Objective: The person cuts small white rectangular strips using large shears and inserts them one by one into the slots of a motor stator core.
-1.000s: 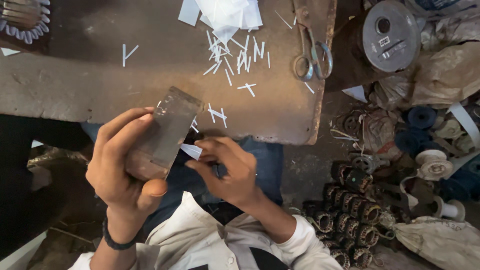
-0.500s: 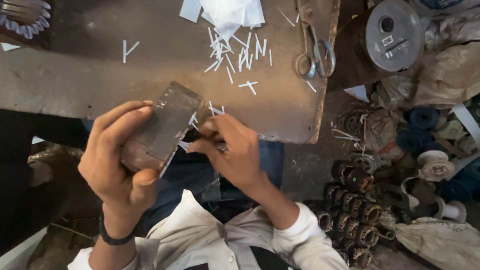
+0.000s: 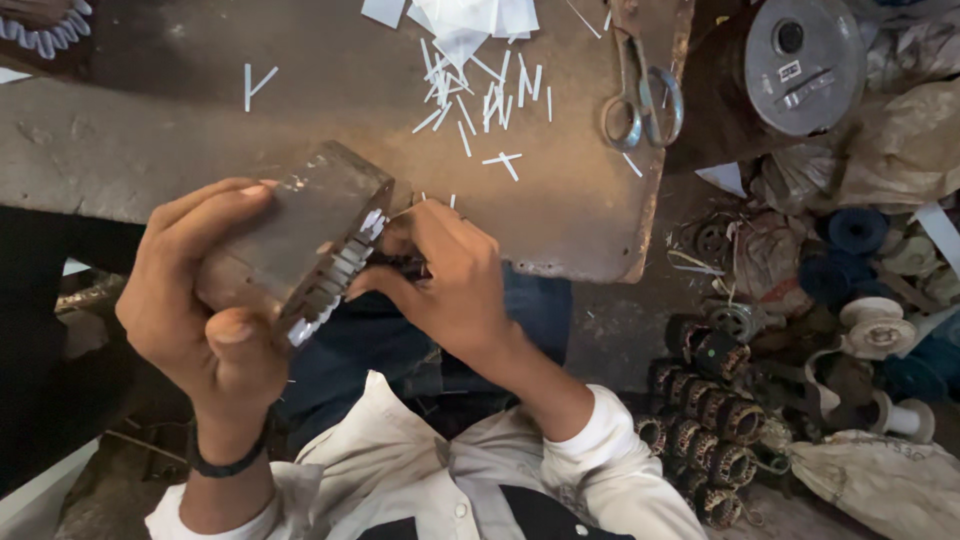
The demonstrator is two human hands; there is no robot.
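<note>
Left hand (image 3: 205, 300) grips slotted core (image 3: 300, 235), tilted. Right hand (image 3: 440, 275) pinches at slots, content hidden. Judgement: steady core, feed slowly, squarely.

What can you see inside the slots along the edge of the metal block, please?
White paper strips line several slots of the metal block, held by the left hand. The right hand covers the upper end, so the slots there are hidden.

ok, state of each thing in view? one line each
left hand: gripping the slotted metal block
slotted metal block: held tilted, white strips in its slots
right hand: fingertips at the block's slots
scissors: lying closed on the workbench
white strips: scattered loose
</note>
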